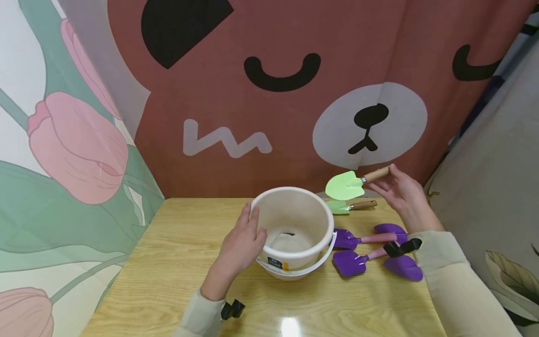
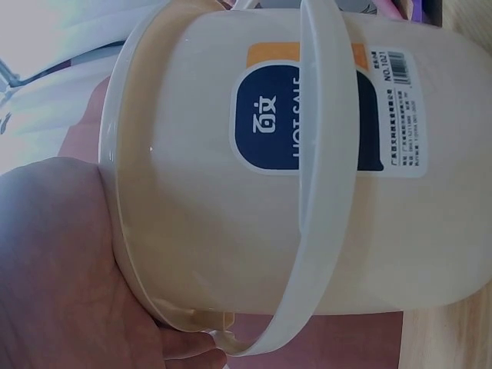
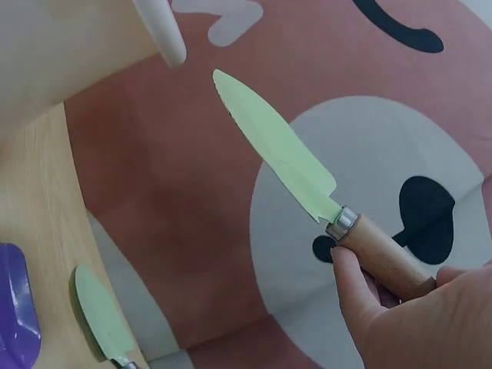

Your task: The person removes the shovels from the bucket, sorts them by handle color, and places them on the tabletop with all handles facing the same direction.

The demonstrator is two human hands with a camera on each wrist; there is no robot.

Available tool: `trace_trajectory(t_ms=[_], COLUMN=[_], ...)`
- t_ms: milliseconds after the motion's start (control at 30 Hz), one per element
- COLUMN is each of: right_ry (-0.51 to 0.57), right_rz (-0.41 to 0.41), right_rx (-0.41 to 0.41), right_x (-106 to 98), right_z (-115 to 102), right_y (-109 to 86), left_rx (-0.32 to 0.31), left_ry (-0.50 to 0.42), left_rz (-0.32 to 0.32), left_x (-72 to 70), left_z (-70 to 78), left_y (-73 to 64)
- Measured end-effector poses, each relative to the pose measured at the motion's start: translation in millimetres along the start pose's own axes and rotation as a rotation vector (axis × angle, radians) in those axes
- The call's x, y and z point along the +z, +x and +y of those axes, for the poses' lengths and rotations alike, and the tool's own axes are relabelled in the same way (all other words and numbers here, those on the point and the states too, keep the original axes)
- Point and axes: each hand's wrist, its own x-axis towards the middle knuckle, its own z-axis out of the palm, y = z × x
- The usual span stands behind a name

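Observation:
A cream bucket (image 1: 290,224) with a white handle stands on the table, its inside bare but for a small dark mark. My left hand (image 1: 240,243) rests on the bucket's left rim, fingers fairly straight; in the left wrist view the bucket's label (image 2: 307,115) faces the camera. Up at the back right, my right hand (image 1: 404,192) holds a light green trowel (image 1: 345,186) by its wooden handle (image 3: 388,257), blade pointing left toward the bucket. Below it a second green trowel (image 1: 338,207) lies on the table, partly behind the bucket.
Right of the bucket lie purple garden tools with pink handles, among them a square-ended shovel (image 1: 347,238) and a wider one (image 1: 350,263). Purple blades (image 1: 403,267) show beside my right sleeve. A curtain with a bear print (image 1: 290,140) hangs behind the wooden table (image 1: 185,262).

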Motion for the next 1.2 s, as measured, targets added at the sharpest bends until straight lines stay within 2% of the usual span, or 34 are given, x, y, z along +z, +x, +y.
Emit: trace_trajectory(t_ms=[467,733,967,1200], right_ry=[0.021,0.046,0.051,0.04], right_rz=[0.052,0.026,0.086,0.08], right_rx=[0.027,0.102,0.139,0.143], right_x=[-20.4,-36.7,-47.5,-60.1], right_z=[1.9,4.5,9.4,15.7], right_y=[8.5,15.9,23.5,21.3], left_rx=[0.009,0.015,0.02,0.012], left_ry=[-0.008,-0.007,-0.003,-0.004], left_rz=[0.005,0.01,0.016,0.011], left_x=[0.7,0.5,-0.1,-1.0], left_z=[-0.9,-0.6,-0.7,0.1], left_y=[-0.2,-0.4,-1.1,-1.3])
